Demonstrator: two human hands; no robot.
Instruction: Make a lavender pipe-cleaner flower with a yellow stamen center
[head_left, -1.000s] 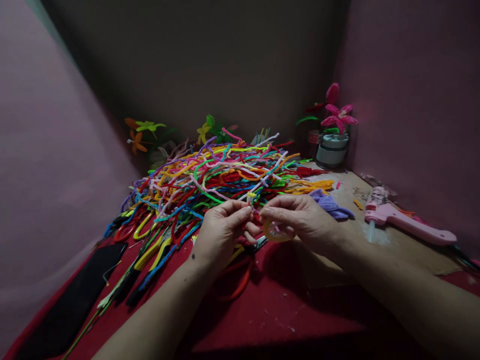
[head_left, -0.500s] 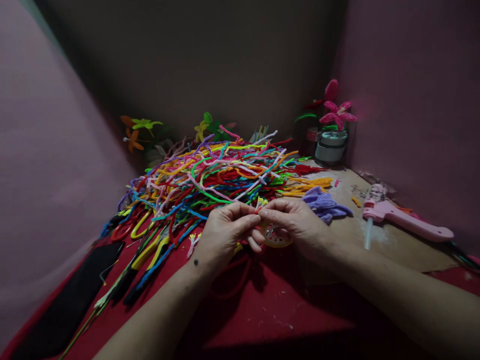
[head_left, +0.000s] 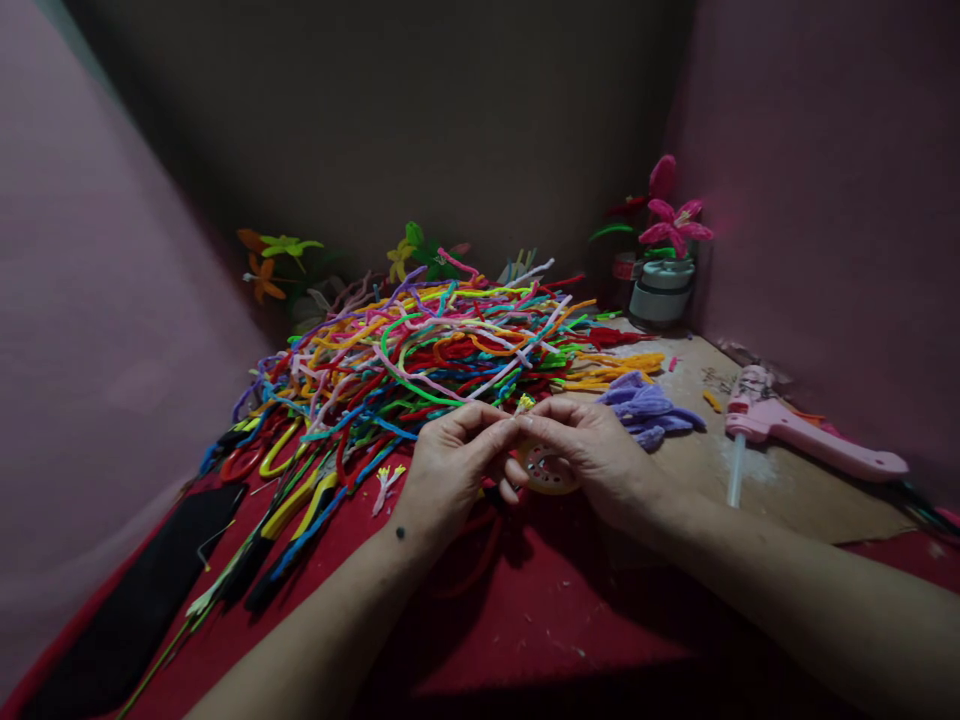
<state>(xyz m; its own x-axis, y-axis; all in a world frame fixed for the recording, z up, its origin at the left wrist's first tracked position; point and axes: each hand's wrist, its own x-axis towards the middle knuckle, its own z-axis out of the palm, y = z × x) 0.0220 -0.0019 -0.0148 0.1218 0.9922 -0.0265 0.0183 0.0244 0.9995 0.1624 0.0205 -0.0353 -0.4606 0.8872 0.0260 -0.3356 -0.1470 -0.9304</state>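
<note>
From here I see the left hand and the right hand meeting at the fingertips, pinching a small yellow-tipped bunch between them, with a yellow-rimmed spool at the right hand's fingers, just below the bunch. Behind them I have a tangled heap of coloured fuzzy stems, and another yellow-tipped bunch with a pink base lies on the red cloth beside the left hand. Over to the right, purple petals and a pink glue gun rest on the brown board.
</note>
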